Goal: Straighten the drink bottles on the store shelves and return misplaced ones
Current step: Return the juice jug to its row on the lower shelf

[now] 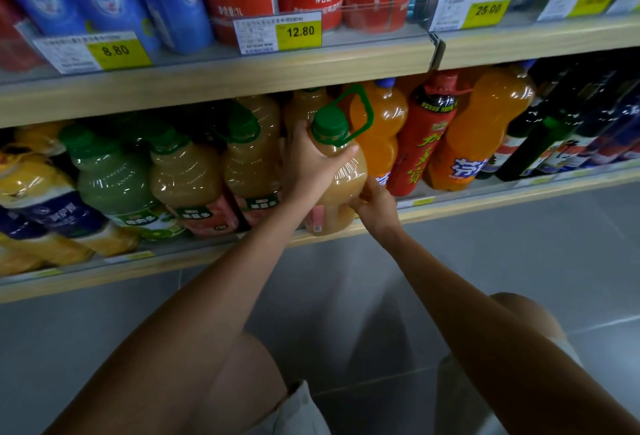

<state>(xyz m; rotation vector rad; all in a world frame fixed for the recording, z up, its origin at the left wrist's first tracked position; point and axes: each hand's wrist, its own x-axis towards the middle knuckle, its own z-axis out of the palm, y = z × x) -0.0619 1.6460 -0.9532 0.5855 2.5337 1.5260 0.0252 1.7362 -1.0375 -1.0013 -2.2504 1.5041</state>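
Wooden-edged lower shelf [104,275] crosses mid-frame; at its front edge, centre frame, stands a pale-orange plastic juice bottle with green cap [346,185]. Left hand [311,161] grasps its shoulder; right hand [375,207] clasps its lower body.

Both hands [311,161] [375,207] around juice bottle [346,185]

Shop, drinks aisle; wooden-edged shelves [221,79] packed with bottled drinks [187,181]; yellow price tags [300,32] reading 8.80, 12.80, 25.00; grey tiled floor [519,244].

Yellow price tags [300,31]; grey floor tiles [519,244].
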